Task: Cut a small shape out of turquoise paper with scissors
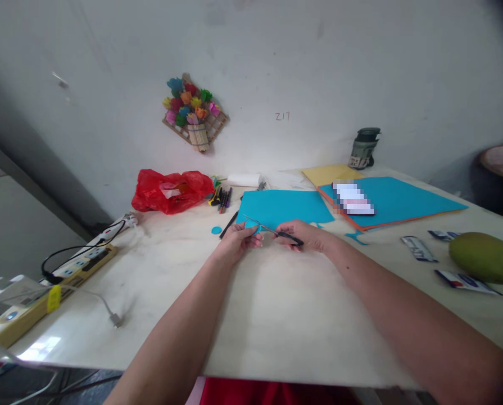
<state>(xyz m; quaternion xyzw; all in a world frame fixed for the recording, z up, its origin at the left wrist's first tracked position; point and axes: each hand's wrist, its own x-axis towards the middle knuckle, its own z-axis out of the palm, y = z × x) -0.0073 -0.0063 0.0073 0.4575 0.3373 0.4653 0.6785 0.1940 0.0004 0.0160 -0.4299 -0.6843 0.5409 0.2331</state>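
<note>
Between the fingers of my left hand [236, 242] is a small piece of blue paper [252, 225]. My right hand [298, 234] is closed around the dark handles of a pair of scissors [291, 238], whose blades point left and lie across that small piece. Just beyond both hands rests a large blue sheet [285, 205] with a cut lower edge. A cut-out blue disc [216, 230] sits left of my left hand, near a black pen-like stick [228, 225]. Right of my right hand is a curved blue scrap [356, 238].
A red plastic bag [171, 191] and several pens [223, 199] stand at the back left. A power strip [78, 267] with cables runs along the left edge. On the right are stacked coloured sheets [415, 197], a phone [353, 198], a green bottle [364, 148] and a green mango-like fruit [485, 257].
</note>
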